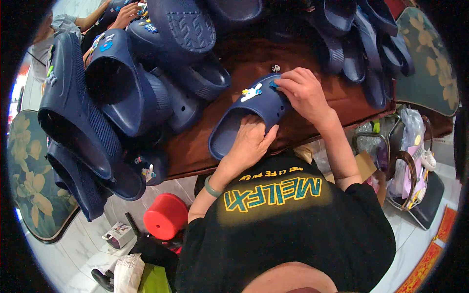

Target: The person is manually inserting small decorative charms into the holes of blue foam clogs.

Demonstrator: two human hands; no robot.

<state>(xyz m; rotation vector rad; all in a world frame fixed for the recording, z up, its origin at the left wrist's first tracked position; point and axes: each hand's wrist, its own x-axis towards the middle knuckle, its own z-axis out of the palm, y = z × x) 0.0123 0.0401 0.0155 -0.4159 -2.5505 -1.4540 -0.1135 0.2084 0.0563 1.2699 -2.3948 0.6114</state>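
A navy blue clog [267, 108] rests on the brown-covered table in front of me, its toe pointing away. My left hand [248, 140] reaches into the foot opening, fingers partly hidden under the upper and thumb outside, holding the clog. At the toe, my right hand [307, 95] pinches a small blue shoe charm [273, 84] against the upper. A white charm [252, 93] with coloured details sits on the upper, left of that hand. Just beyond the toe is a small black-and-white charm [276, 68]; whether it lies on the table or touches the clog I cannot tell.
Navy clogs [119, 93] are heaped at the left, some bearing charms, and more clogs [364, 49] pile at the far right. Another person's hand [126, 15] works at the far left. A red stool [166, 216] stands below the table; a bag [410, 166] is at the right.
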